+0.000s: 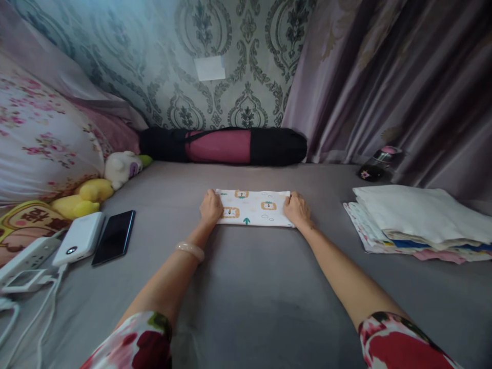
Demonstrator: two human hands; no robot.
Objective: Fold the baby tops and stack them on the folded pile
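Observation:
A small white cloth (253,207) printed with orange and green figures lies folded into a flat strip on the grey bed sheet (246,287). My left hand (210,207) is closed on its left end, fingers curled over the edge. My right hand (296,209) grips its right end the same way. A pale bangle (189,249) circles my left wrist. Both arms reach straight forward from flowered sleeves.
A stack of folded cloths (418,223) lies at the right. A black phone (114,237), a white power bank (79,238) and cables sit at the left, beside plush toys (100,187) and a flowered pillow (38,138). A black-and-pink roll bag (223,145) lies along the wall. Curtains hang right.

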